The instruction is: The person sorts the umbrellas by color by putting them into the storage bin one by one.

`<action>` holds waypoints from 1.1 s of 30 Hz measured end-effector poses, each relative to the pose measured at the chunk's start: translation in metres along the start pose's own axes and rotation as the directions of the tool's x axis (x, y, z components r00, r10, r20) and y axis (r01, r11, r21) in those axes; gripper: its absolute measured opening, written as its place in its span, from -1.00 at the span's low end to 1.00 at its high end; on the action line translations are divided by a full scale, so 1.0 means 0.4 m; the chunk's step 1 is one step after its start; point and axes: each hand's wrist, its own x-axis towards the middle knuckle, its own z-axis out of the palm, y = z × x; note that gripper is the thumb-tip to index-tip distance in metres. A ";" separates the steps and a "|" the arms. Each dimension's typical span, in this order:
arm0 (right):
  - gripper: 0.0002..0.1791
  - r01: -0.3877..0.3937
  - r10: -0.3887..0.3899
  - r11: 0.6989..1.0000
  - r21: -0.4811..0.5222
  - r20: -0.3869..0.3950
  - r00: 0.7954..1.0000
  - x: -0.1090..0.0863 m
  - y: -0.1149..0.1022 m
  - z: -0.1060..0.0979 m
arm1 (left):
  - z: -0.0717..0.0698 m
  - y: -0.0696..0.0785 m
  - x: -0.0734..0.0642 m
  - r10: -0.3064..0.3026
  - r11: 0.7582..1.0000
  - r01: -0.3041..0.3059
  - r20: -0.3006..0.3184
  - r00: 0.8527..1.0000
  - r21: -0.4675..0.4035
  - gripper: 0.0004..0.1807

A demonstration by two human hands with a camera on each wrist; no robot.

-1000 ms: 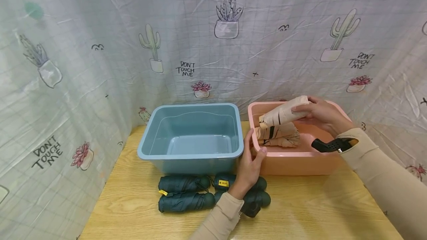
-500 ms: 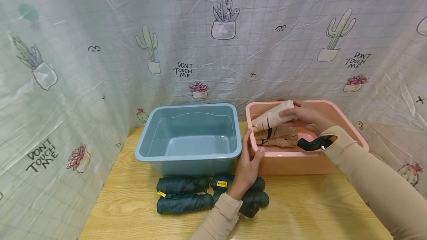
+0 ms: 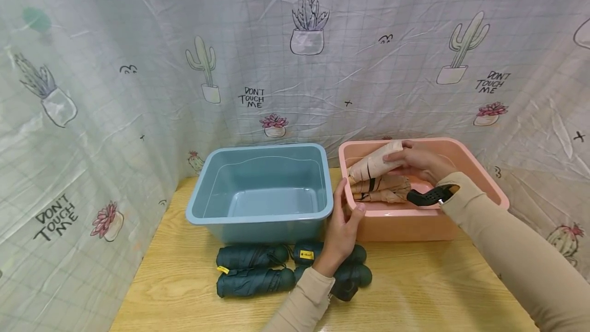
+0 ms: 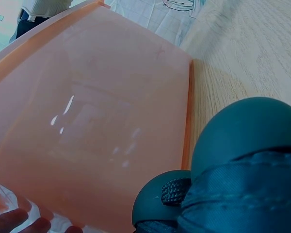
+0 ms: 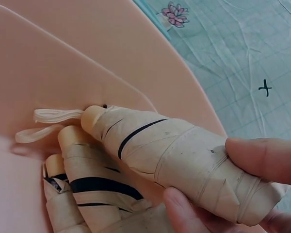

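Observation:
My right hand (image 3: 417, 162) grips the wide end of a beige folded umbrella (image 5: 179, 155) inside the pink bin (image 3: 415, 214). Its handle end, with a wrist loop, leans at the bin's left wall in the right wrist view. Beneath it lie two more beige umbrellas (image 3: 384, 188), side by side, with black bands showing. My left hand (image 3: 342, 232) holds the pink bin's left front corner, thumb on the rim and fingers along the outer left side. In the left wrist view, its fingertips (image 4: 39, 225) show at the lower left, against the bin's wall.
A light-blue bin (image 3: 258, 219) stands just left of the pink one. Several dark green folded umbrellas (image 3: 255, 282) lie on the wooden table (image 3: 405, 291) in front, partly under my left forearm. A printed curtain (image 3: 253, 55) hangs close behind both bins.
My right hand has moved left and down with the beige umbrella, which now sits lower, close over the other two. The left hand keeps its hold on the pink bin.

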 end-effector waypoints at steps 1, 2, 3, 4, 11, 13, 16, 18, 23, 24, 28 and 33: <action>-0.15 0.001 -0.001 1.000 -0.001 0.000 1.000 0.000 0.000 0.000 | 0.000 0.000 0.000 0.001 1.000 -0.001 0.000 1.000 -0.004 -0.23; -0.21 0.001 -0.001 1.000 -0.002 -0.002 1.000 0.001 0.001 0.000 | 0.000 0.001 -0.001 0.000 1.000 0.000 0.001 1.000 -0.008 -0.23; -0.25 0.001 -0.001 1.000 -0.006 -0.001 1.000 0.002 0.003 -0.001 | 0.000 0.001 -0.001 0.001 1.000 -0.001 0.002 1.000 -0.012 -0.23; -0.28 -0.001 0.001 1.000 -0.011 -0.001 1.000 0.002 0.004 -0.001 | -0.001 0.002 -0.001 0.000 1.000 0.000 0.002 1.000 -0.015 -0.23; -0.16 -0.044 0.047 0.996 -0.073 0.028 0.999 0.002 0.011 -0.005 | -0.003 0.001 -0.001 0.011 1.000 -0.011 0.000 1.000 -0.017 -0.23; -0.13 -0.076 0.080 0.990 -0.116 0.029 0.996 -0.003 0.010 -0.008 | -0.002 -0.001 0.000 0.014 1.000 -0.014 -0.002 1.000 -0.012 -0.22; -0.18 -0.111 0.118 0.976 -0.187 0.027 0.993 -0.014 0.008 -0.016 | -0.002 -0.002 0.001 0.009 1.000 -0.009 -0.006 1.000 -0.002 -0.22; -0.20 -0.113 0.119 0.968 -0.223 0.013 0.993 -0.025 0.006 -0.023 | -0.002 -0.002 0.000 0.002 1.000 -0.002 -0.008 1.000 0.005 -0.22; -0.22 -0.083 0.070 0.968 -0.239 -0.059 0.996 -0.060 -0.004 -0.035 | -0.003 0.001 -0.001 -0.007 1.000 0.007 -0.009 1.000 0.015 -0.21; -0.20 -0.080 0.065 0.966 -0.245 -0.069 0.996 -0.067 -0.005 -0.036 | -0.004 0.002 -0.001 -0.006 1.000 0.006 -0.010 1.000 0.018 -0.21; -0.16 -0.051 0.032 0.969 -0.240 -0.083 0.996 -0.082 -0.011 -0.041 | -0.005 0.002 -0.001 -0.006 1.000 0.006 -0.015 1.000 0.030 -0.21; -0.13 -0.018 -0.002 0.959 -0.281 -0.069 0.998 -0.093 -0.016 -0.047 | -0.004 0.002 -0.002 -0.007 0.999 0.007 -0.013 1.000 0.034 -0.21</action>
